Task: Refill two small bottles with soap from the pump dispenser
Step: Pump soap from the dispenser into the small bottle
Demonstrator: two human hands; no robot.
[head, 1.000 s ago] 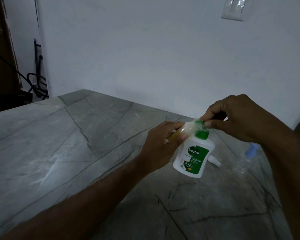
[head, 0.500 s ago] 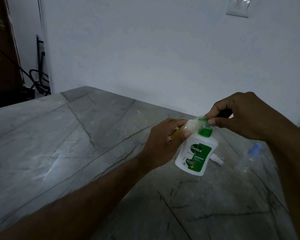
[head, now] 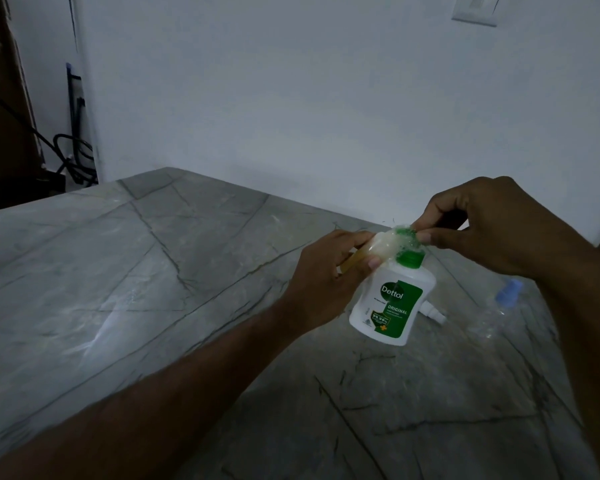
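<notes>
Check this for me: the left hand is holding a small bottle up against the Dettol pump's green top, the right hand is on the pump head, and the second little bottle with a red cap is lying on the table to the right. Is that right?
Nearly. The head view shows the second bottle's cap is light blue, not red. The rest stands: the left hand holds a small bottle against the Dettol dispenser, the right hand is on its pump head, and the second bottle lies on the table to the right.

Head camera looks down, close over countertop [head: 153,271].

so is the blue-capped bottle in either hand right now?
No. The blue-capped bottle lies on the table; the left hand grips a small soap-filled bottle.
</notes>
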